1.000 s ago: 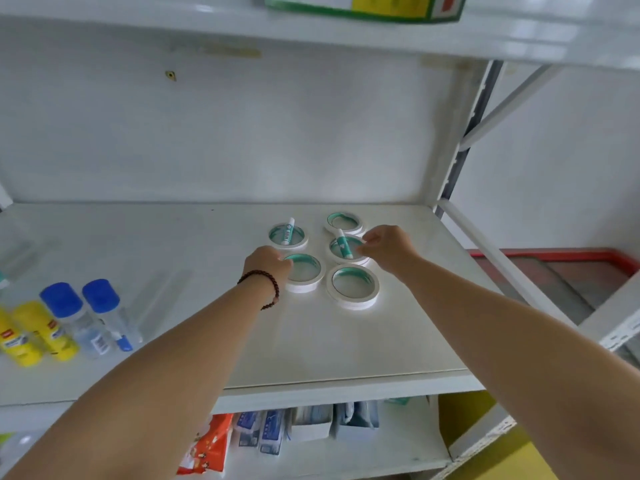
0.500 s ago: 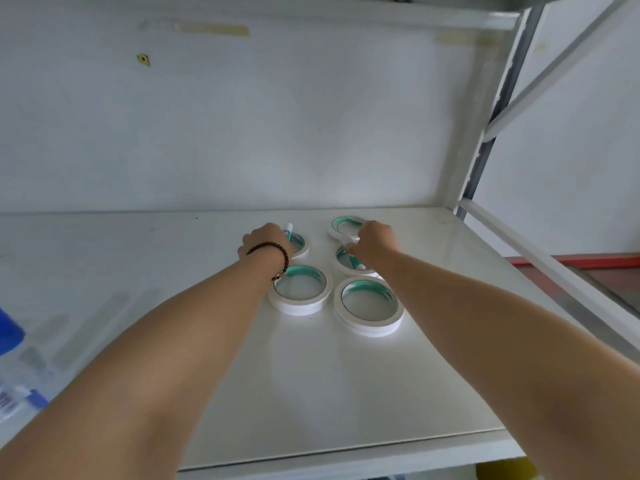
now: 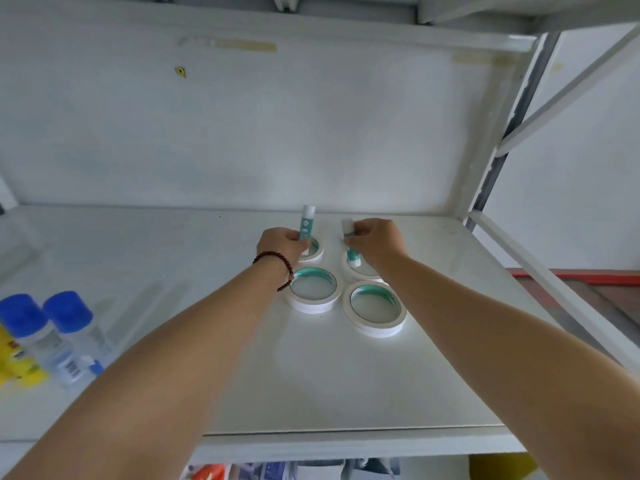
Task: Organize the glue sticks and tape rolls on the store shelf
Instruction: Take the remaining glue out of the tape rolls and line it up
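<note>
Several white tape rolls with teal cores lie flat in a cluster on the white shelf (image 3: 242, 368). The front left tape roll (image 3: 313, 303) and front right tape roll (image 3: 375, 327) are fully visible; the two behind are partly hidden by my hands. My left hand (image 3: 280, 245) grips a teal and white glue stick (image 3: 306, 221) held upright above the back left roll. My right hand (image 3: 375, 242) holds a second glue stick (image 3: 349, 245) over the back right roll, its lower end near the roll's core.
Two blue-capped glue bottles (image 3: 69, 334) and yellow bottles (image 3: 14, 362) stand at the shelf's left front. The back panel (image 3: 277, 133) closes the rear. A metal upright (image 3: 502, 150) bounds the right side. Packaged goods show on the shelf below.
Both hands have closed on the glue sticks that lay in the back rolls and lifted them upright. The camera has tilted, bringing the bottles at left back into view.
</note>
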